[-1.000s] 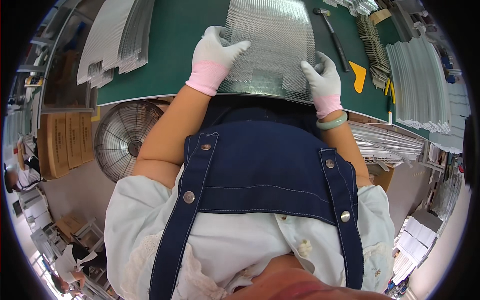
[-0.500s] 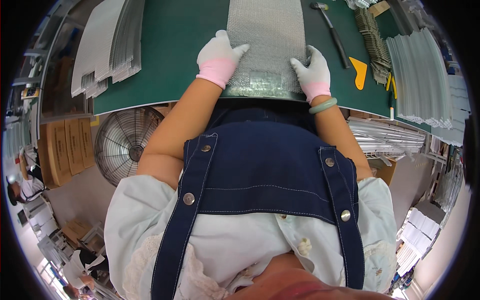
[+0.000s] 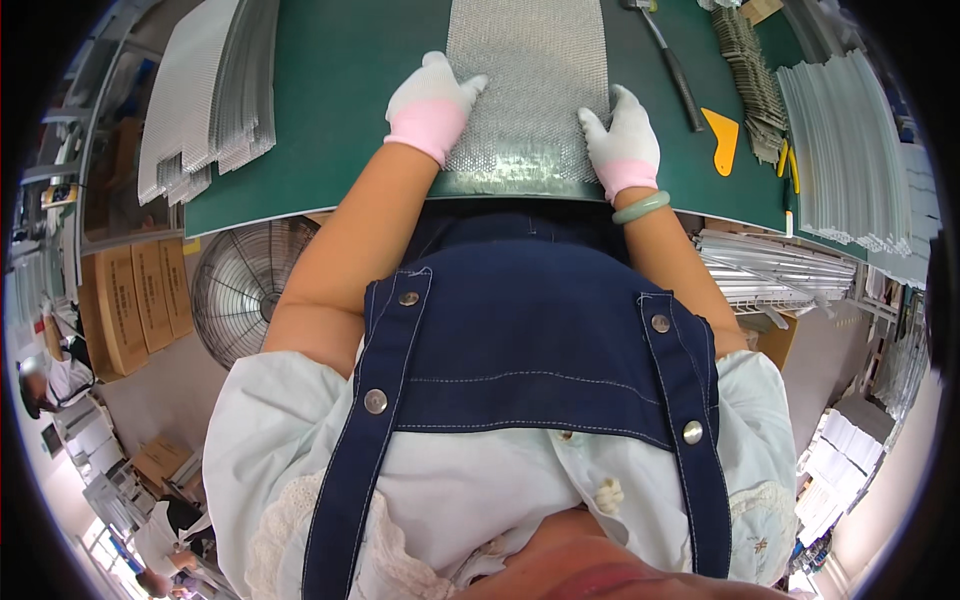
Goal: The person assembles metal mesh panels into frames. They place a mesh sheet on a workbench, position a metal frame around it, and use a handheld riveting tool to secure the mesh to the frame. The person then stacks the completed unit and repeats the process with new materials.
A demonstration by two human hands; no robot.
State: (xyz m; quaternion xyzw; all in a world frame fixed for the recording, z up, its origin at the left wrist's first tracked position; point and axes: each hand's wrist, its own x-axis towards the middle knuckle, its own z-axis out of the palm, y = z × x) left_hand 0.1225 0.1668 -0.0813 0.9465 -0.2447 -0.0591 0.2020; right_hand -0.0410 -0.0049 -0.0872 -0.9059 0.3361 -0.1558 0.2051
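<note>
A long strip of silvery metal mesh point(image 3: 530, 90) lies lengthwise on the green tabletop, its near end by the table's front edge. My left hand point(image 3: 432, 105), in a white glove with a pink cuff, is at the strip's left edge. Its thumb points onto the mesh, apart from the raised forefinger; the other fingers are mostly hidden. Against the right edge is my right hand point(image 3: 622, 140), gloved the same way, thumb and forefinger spread. A pale green bangle point(image 3: 641, 207) circles the right wrist. Neither hand visibly grips the mesh.
Stacked mesh sheets point(image 3: 205, 90) stand at the left. To the right lie a hammer point(image 3: 680, 80), a yellow angled plate point(image 3: 722, 140), yellow-handled pliers point(image 3: 788, 172), a brownish mesh stack point(image 3: 750, 95) and a pale stack point(image 3: 845, 150). Below the table's left is a floor fan point(image 3: 245, 290).
My left hand has moved slightly left and farther from the table's front edge. My right hand stays nearly in place. The whole view has shifted a little.
</note>
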